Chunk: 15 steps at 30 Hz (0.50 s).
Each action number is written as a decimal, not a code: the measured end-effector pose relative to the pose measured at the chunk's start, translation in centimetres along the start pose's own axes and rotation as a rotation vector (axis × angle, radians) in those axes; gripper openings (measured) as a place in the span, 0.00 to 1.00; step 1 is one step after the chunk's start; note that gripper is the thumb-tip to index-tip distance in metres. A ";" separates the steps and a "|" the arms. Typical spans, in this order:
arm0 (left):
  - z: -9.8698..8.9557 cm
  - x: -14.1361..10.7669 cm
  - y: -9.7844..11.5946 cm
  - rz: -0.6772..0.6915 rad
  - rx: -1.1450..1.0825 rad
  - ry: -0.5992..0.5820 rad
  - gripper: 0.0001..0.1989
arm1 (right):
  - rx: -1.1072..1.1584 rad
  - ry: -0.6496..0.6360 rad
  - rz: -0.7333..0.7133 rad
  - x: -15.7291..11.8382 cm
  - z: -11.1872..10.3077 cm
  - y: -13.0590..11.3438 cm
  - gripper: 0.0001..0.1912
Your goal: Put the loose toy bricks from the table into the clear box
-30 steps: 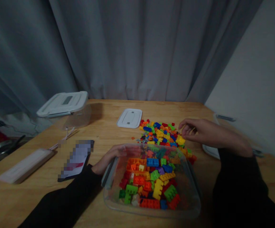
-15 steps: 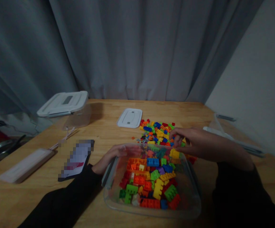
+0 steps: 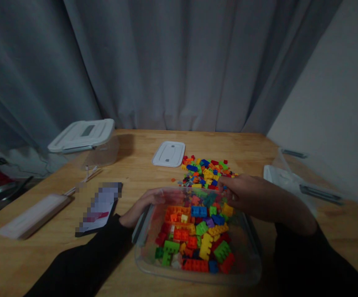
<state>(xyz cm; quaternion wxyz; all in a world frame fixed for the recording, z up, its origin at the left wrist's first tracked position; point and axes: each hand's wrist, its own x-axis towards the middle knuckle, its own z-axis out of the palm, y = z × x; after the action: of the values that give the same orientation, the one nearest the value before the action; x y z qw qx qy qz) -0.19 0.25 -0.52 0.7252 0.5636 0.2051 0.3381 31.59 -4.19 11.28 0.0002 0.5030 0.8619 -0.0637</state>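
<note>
A clear plastic box (image 3: 197, 278) stands in front of me, holding many toy building bricks (image 3: 206, 245) in red, orange, green, yellow and blue. My left hand (image 3: 144, 204) grips its far left corner, the fingers lying along the rim. Over the far right corner is my right hand (image 3: 243, 194), its fingers curled downward beside the loose pile of bricks (image 3: 208, 167) behind the box. Whatever may be between those fingertips is hidden. A yellow brick (image 3: 227, 209) lies inside the box, just below the right hand.
A white lid (image 3: 169, 154) lies behind, left of the pile. At the left are a lidded clear box (image 3: 101, 150), a phone (image 3: 100, 208) and a white power strip (image 3: 36, 214) with a cable. Another clear container (image 3: 293, 175) with grey latches is at the right.
The yellow brick under my right hand has dropped lower into the box. My right hand has shifted slightly left and down toward the pile's near edge. My left hand stays on the box.
</note>
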 end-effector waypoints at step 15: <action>0.3 0.0 0.2 -0.006 -0.014 0.008 0.25 | -0.065 0.072 -0.002 0.0 0.9 -0.4 0.14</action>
<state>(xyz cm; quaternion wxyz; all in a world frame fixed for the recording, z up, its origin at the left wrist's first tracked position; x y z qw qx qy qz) -0.08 0.05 -0.25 0.7293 0.5565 0.2075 0.3397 31.19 -4.53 10.43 -0.0146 0.5040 0.8634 -0.0174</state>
